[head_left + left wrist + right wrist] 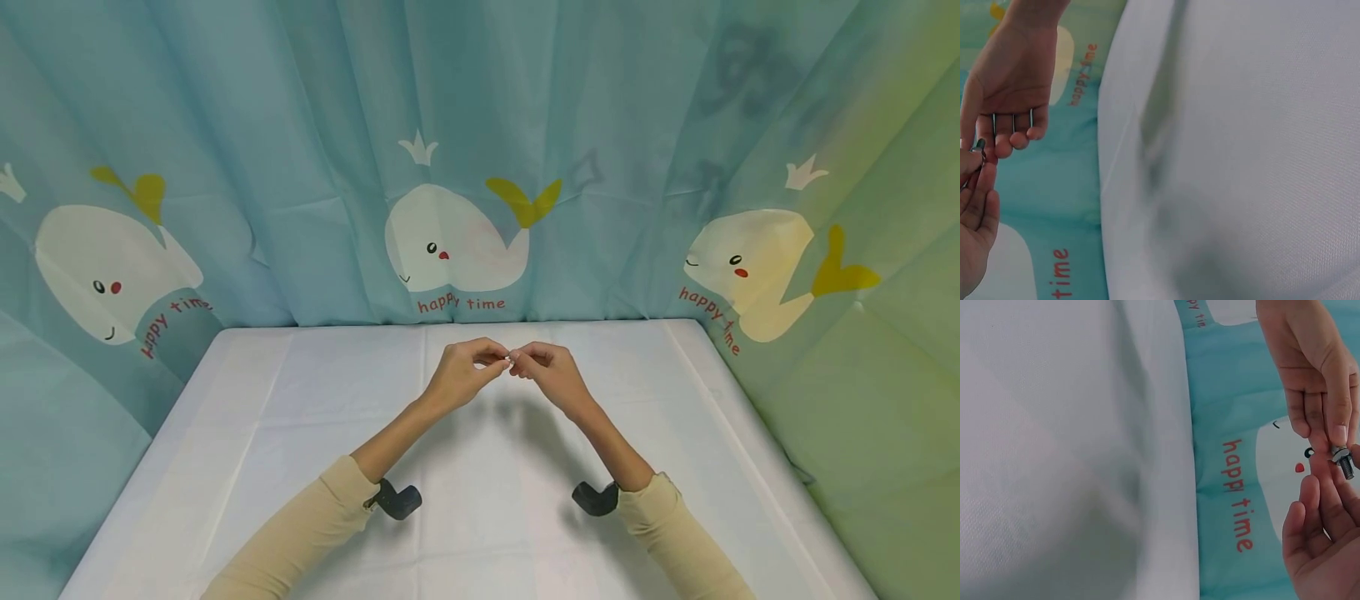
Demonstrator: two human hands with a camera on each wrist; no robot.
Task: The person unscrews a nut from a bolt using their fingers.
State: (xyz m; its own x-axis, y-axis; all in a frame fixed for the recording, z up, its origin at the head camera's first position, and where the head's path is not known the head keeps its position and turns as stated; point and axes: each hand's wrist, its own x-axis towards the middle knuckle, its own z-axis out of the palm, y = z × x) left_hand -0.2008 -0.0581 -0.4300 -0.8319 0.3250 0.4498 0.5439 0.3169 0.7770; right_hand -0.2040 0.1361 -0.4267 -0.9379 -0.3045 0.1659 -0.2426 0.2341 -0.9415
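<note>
A small metal bolt (1347, 467) with a nut (1340, 454) on its thread is held between the two hands, above the far part of the table. In the right wrist view the left hand (1316, 369) pinches the head end, thumb on top. The right hand (1329, 550) grips about the nut with thumb and forefinger, its other fingers loosely curled. The fingertips partly cover the metal. In the head view the left hand (460, 372) and right hand (553, 373) meet at their fingertips, and the bolt is only a tiny bright spot.
A white cloth covers the table (337, 400). Behind it and at both sides hangs a blue-green curtain (315, 167) printed with whales and lettering. Black wrist camera mounts (397, 500) stick out from the beige sleeves.
</note>
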